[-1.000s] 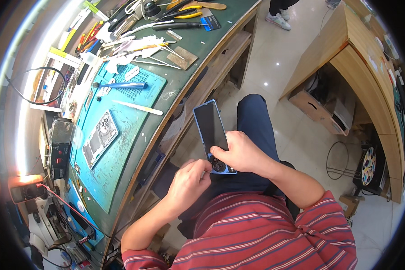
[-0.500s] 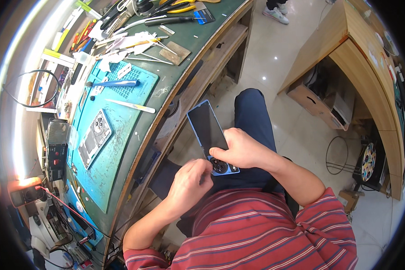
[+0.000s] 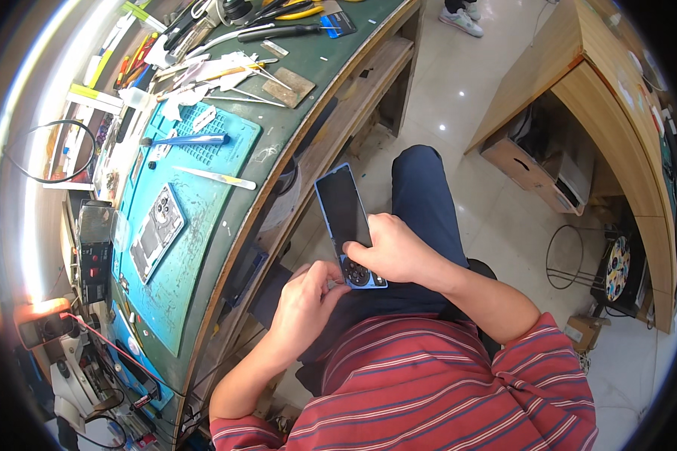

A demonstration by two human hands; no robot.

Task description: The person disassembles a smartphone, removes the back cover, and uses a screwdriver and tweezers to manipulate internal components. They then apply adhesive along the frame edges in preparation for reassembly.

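Observation:
I hold a blue-edged phone [image 3: 337,207] over my lap, its long dark glossy upper part pointing away from me and a blue end with round black camera lenses toward me. My right hand [image 3: 390,252] is closed round its right side, thumb across it just above the lenses. My left hand [image 3: 308,297] is pinched at the lower left corner, with a small greyish item between the fingertips, too small to make out. On the teal mat [image 3: 177,270] at my left lie an opened silver phone [image 3: 156,233], a blue-handled brush [image 3: 192,140] and a pale flat stick [image 3: 210,177].
The green workbench [image 3: 301,128] carries pliers [image 3: 301,13], tweezers, papers and repair equipment [image 3: 94,255] along the left. A wooden desk [image 3: 617,135] with a boxy unit [image 3: 538,173] beneath stands right, near a wire stool [image 3: 564,259]. Another person's shoe [image 3: 460,21] shows at the top.
My left hand has shifted slightly down at the phone's corner, fingertips rearranged. The phone has tilted a little and shifted left, my right hand moving with it.

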